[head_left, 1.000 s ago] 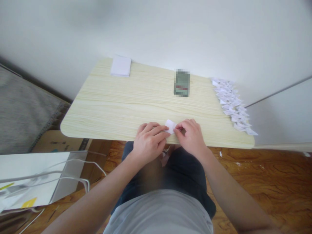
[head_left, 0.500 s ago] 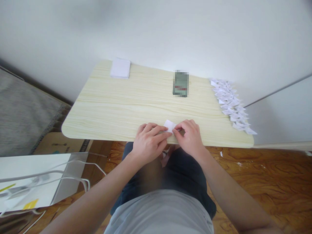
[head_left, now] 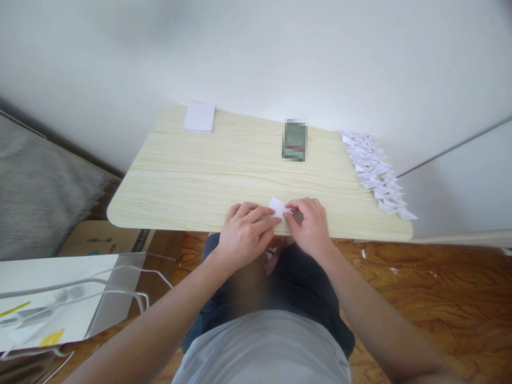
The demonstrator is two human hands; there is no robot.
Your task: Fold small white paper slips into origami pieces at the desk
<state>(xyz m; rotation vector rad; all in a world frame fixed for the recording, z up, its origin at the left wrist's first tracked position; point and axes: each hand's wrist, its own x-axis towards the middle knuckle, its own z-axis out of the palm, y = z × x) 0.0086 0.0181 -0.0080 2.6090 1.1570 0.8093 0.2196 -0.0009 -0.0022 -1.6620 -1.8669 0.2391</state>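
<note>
Counter (head_left: 192, 176): pale wood, against white wall.
Near edge: left hand (head_left: 243, 233), right hand (head_left: 309, 226) pinching paper piece (head_left: 277, 207).
Right edge: folded paper pieces (head_left: 375, 172).

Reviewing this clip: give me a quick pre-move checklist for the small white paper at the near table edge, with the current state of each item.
1. Both hands on the paper: ok. Left hand and right hand pinch the small white paper from either side.
2. Paper supported: ok, it lies on the table near its front edge.
3. Fold alignment: cannot tell, fingers cover most of it.
4. Working space ahead: ok, the blurred dark object sits well behind.
5. Folded pieces apart from the hands: ok, rowed along the right edge.
6. Paper stack available: ok, far left corner.
</note>
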